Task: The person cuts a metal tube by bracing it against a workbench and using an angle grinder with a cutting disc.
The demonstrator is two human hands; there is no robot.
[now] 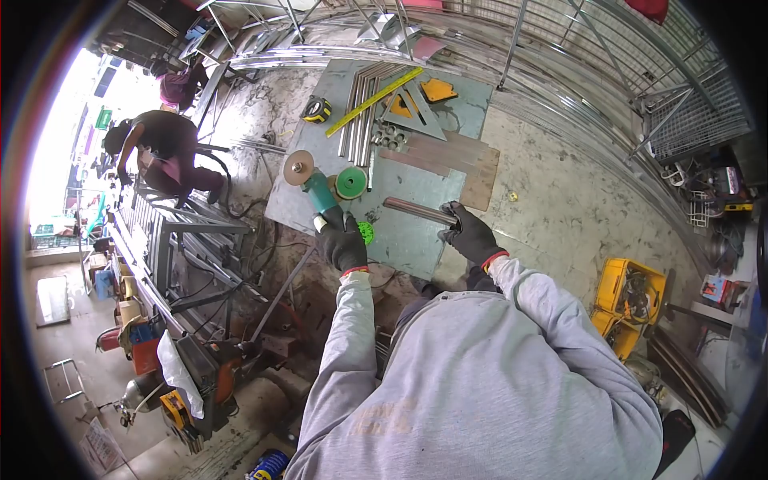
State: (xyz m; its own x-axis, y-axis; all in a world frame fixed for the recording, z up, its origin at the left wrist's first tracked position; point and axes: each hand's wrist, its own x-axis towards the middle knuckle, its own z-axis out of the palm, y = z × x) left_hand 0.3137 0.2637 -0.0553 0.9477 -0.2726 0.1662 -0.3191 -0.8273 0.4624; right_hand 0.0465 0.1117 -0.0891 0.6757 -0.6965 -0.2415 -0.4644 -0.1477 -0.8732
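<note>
My left hand [342, 242], in a dark glove with a red cuff, is wrapped round the body of a teal angle grinder [319, 192]. A brown disc [298, 167] is fitted at the grinder's far end. In my right hand [470, 234], gloved the same way, is one end of a short metal tube [420, 210] that points left over the grey sheet [400, 248]. A round green disc [350, 182] lies just right of the grinder. Beside my left hand is a bright green object [366, 232], partly hidden by the glove.
On the sheet lie several metal tubes [364, 112], a yellow ruler [374, 102], a triangular square [416, 116], a tape measure [316, 110] and flat metal strips [436, 152]. A co-worker [164, 152] bends over metal frames at left. A yellow toolbox [632, 288] stands at right.
</note>
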